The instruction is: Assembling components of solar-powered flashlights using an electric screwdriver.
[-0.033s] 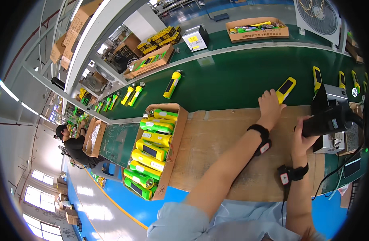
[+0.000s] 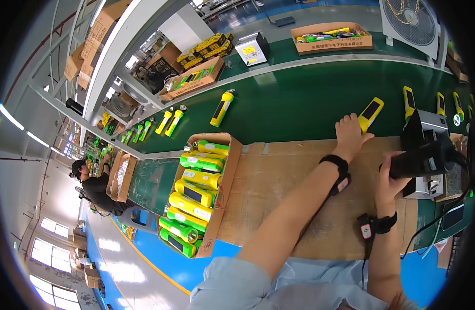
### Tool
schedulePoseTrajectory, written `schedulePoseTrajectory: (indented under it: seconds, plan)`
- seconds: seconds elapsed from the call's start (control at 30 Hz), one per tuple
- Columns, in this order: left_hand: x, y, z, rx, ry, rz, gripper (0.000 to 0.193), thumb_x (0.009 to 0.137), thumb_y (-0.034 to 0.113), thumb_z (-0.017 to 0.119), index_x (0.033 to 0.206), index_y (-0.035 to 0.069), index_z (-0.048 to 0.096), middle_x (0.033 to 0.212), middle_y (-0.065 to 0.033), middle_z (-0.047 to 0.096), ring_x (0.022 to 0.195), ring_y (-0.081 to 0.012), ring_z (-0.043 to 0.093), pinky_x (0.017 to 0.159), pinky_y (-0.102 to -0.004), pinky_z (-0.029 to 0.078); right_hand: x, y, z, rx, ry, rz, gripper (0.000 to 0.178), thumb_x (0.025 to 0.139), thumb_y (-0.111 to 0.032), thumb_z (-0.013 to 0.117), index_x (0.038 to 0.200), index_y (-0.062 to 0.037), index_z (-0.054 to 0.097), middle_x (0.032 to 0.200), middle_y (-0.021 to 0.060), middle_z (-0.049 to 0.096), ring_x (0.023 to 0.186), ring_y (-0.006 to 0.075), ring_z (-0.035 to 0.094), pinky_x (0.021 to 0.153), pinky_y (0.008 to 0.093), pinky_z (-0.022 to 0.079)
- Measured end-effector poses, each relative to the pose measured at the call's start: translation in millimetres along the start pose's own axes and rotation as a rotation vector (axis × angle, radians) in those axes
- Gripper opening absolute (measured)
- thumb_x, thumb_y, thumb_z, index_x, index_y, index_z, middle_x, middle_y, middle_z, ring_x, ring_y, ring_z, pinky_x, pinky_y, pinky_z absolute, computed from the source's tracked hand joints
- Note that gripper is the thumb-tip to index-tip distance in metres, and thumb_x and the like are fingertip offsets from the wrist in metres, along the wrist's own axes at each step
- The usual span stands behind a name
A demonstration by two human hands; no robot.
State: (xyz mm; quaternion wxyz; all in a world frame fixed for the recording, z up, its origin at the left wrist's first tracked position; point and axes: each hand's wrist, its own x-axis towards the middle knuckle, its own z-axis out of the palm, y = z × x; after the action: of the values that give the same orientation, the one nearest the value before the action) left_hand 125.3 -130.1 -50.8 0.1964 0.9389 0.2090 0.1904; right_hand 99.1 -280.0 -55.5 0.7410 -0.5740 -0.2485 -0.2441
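My left hand (image 2: 349,135) reaches over the green belt, its fingers and thumb around the near end of a yellow flashlight (image 2: 371,114) with a dark panel on its side. The flashlight's far end points away and to the right. My right hand (image 2: 388,182) is closed around a black, thick cylindrical corded tool (image 2: 421,161), whose tip is hidden. The tool is held level beside a metal-sided box (image 2: 424,187). To the left of my hands stands a cardboard box (image 2: 228,175) packed with yellow and green flashlights (image 2: 192,192).
More flashlights lie along the green belt (image 2: 294,98), left and right. A cardboard sheet (image 2: 279,191) covers the bench before me. A black cable (image 2: 428,230) hangs at the right. Beyond the belt are a tray of parts (image 2: 330,46) and a fan (image 2: 410,23). A person (image 2: 95,188) works far left.
My left hand and the yellow flashlight have shifted slightly away and to the right. My right hand with the black tool is almost still.
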Motion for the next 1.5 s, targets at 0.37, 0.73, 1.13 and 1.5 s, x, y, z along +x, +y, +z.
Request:
schedulePoseTrajectory:
  seconds: [0.37, 0.73, 1.13, 1.5]
  plan:
    - [146.9, -300.1, -151.9, 0.758, 0.3, -0.761, 0.046, 0.084, 0.025, 0.05, 0.121, -0.003, 0.048, 0.121, -0.0218, 0.052, 0.111, -0.0329, 0.052, 0.093, -0.0469, 0.039, -1.3, -34.4, -0.7, -0.103, -0.075, 0.039, 0.032, 0.083, -0.001, 0.055, 0.111, -0.0006, 0.04, 0.087, 0.0111, 0.054, 0.083, 0.0219, 0.054, 0.081, 0.0351, 0.044]
    - [159.3, -382.7, -142.7, 0.413, 0.02, -0.942, 0.064, 0.086, 0.029, 0.046, 0.142, 0.005, 0.027, 0.129, -0.0163, 0.054, 0.114, -0.0322, 0.057, 0.093, -0.0419, 0.045, 3.1, -48.2, -13.9, -0.089, -0.367, -0.173, 0.055, 0.085, -0.039, 0.058, 0.125, -0.0063, 0.039, 0.085, 0.0123, 0.055, 0.077, 0.0269, 0.056, 0.073, 0.0388, 0.049]
    - [-75.2, -32.3, -107.0, 0.151, -0.222, -0.26, 0.045, 0.08, 0.017, 0.057, 0.125, 0.015, 0.051, 0.104, -0.0216, 0.049, 0.089, -0.0337, 0.061, 0.067, -0.0395, 0.053, 48.5, -125.3, -63.9, -0.101, -0.043, -0.31, 0.054, 0.085, -0.042, 0.055, 0.103, 0.0091, 0.051, 0.104, 0.0226, 0.051, 0.093, 0.0257, 0.052, 0.081, 0.0354, 0.043]
    - [-194.9, 14.0, -118.7, -0.101, -0.806, 0.057, 0.067, 0.083, 0.027, 0.048, 0.143, 0.007, 0.026, 0.086, -0.0254, 0.062, 0.077, -0.0395, 0.062, 0.07, -0.0521, 0.048, 96.1, -158.2, -111.2, -0.099, -0.036, 0.052, 0.06, 0.075, -0.004, 0.061, 0.129, 0.0078, 0.038, 0.073, 0.0077, 0.056, 0.066, 0.015, 0.056, 0.063, 0.0264, 0.046]
